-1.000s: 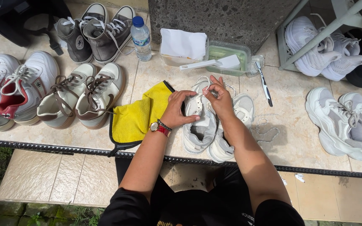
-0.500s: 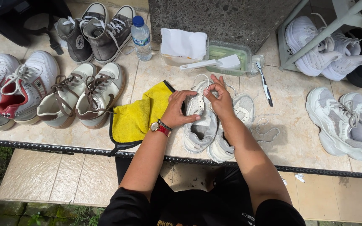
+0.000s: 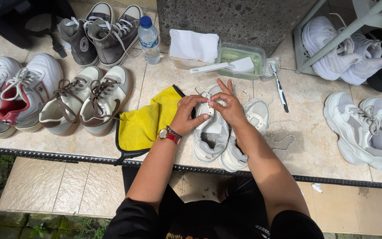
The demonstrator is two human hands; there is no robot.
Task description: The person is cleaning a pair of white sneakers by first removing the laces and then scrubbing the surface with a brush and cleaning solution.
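Observation:
Two white sneakers lie side by side on the tiled ledge in front of me. My left hand (image 3: 186,114), with a red watch at the wrist, and my right hand (image 3: 227,105) meet over the tongue of the left sneaker (image 3: 209,135). Both pinch at its tongue or lace area with the fingertips. The second white sneaker (image 3: 254,118) lies just to the right, partly under my right forearm. A loose white lace (image 3: 281,137) lies curled on the tiles to its right. A yellow cloth (image 3: 149,121) is spread just left of my left hand.
Behind the sneakers stand a green tub (image 3: 239,55) with a white brush (image 3: 224,66), a folded white cloth (image 3: 194,45), a water bottle (image 3: 149,40) and a toothbrush (image 3: 279,88). Other shoe pairs line the left (image 3: 89,99) and right (image 3: 368,128). A rack (image 3: 345,37) holds white shoes.
Both hands stay on the left sneaker; the fingers have shifted slightly, with the right hand's fingers now pointing more upward.

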